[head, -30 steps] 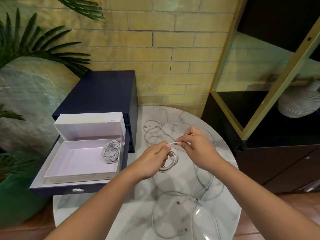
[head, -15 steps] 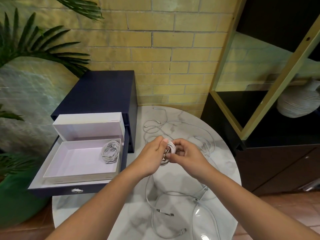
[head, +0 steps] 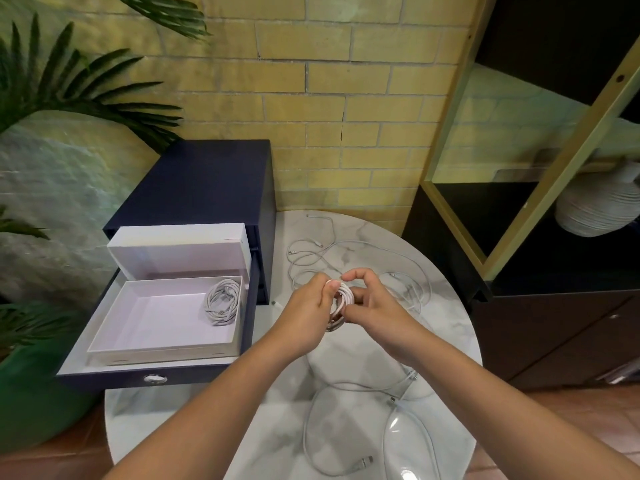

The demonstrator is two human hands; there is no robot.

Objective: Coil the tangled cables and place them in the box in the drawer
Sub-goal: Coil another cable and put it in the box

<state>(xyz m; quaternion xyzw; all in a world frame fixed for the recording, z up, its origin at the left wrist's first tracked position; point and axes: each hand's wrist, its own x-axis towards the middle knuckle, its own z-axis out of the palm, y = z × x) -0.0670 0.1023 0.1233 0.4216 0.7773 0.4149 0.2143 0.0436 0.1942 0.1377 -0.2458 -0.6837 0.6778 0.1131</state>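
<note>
Step in hand: finishing a coil above the table, before transfer to the box.

My left hand [head: 308,308] grips the small white coil [head: 343,295], fingers curled round one side. My right hand [head: 374,304] pinches the opposite side, thumb and forefinger arched over the top. The coil is held just above the marble table [head: 180,420], to the right of the box and clear of it. One coiled cable [head: 223,301] already lies in the far right corner of the open white box [head: 162,354], which sits in the pulled-out navy drawer [head: 104,379]. Loose cables [head: 346,431] lie spread on the table, both nearer than my hands and beyond them. Judgement: winding appears almost complete. The next move calls for securing the free end, then carrying the coil left into the box without letting the loops spring open. No brand, label or writing is legible.
</note>
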